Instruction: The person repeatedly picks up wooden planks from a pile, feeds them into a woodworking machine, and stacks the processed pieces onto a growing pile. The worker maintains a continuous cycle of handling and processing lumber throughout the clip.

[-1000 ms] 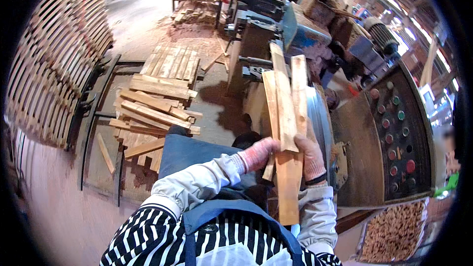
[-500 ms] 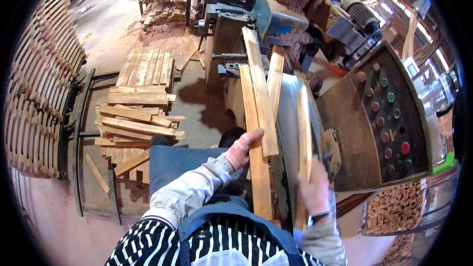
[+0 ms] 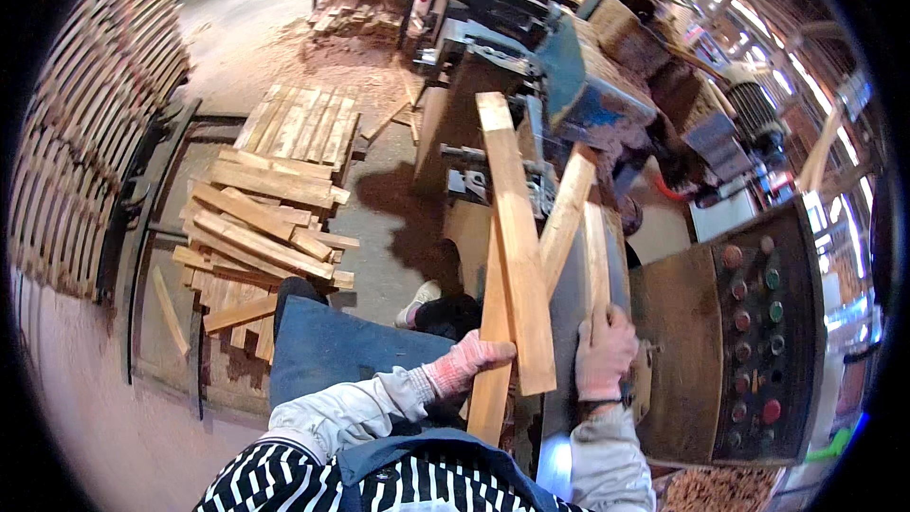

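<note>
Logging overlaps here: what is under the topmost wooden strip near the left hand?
A second strip, held by the left hand, runs partly beneath the topmost strip. Its covered part is hidden, as is anything else directly underneath.

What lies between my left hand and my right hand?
In the head view, a wooden board and a strip of grey machine surface lie between the left hand and the right hand.

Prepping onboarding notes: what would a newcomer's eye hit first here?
First, the crossed wooden strips at the centre, with the left hand gripping near their lower ends and the right hand on another strip beside them. Then the dark control panel at the right, dotted with red and green buttons. Left of centre, a jumbled pile of wooden pieces stands out.
</note>
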Motion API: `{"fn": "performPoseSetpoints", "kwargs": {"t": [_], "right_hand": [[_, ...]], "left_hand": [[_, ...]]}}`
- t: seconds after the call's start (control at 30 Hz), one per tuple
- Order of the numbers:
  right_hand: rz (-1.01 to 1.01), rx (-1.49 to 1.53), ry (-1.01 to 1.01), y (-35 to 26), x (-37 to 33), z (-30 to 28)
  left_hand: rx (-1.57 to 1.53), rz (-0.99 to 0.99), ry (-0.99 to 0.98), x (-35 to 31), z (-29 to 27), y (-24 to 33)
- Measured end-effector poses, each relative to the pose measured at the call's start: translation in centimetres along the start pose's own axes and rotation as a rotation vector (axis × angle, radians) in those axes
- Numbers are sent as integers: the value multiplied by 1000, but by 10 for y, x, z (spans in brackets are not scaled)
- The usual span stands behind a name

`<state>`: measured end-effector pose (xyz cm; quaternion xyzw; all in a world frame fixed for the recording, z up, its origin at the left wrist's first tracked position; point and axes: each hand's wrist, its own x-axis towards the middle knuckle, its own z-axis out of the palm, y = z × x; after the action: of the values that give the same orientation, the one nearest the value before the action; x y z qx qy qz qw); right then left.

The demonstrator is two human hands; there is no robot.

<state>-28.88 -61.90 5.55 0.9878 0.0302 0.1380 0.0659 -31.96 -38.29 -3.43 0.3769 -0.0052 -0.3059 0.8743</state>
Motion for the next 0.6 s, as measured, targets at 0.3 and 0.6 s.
{"fn": "performPoseSetpoints", "kwargs": {"t": [0.3,0.6], "right_hand": [[210,487,481,-5,188,46],[-199,433,47,-85,23,-18]], "left_hand": [[-179,-18,37,7,8,-10],[-76,95,116,20,15,-22]]}}
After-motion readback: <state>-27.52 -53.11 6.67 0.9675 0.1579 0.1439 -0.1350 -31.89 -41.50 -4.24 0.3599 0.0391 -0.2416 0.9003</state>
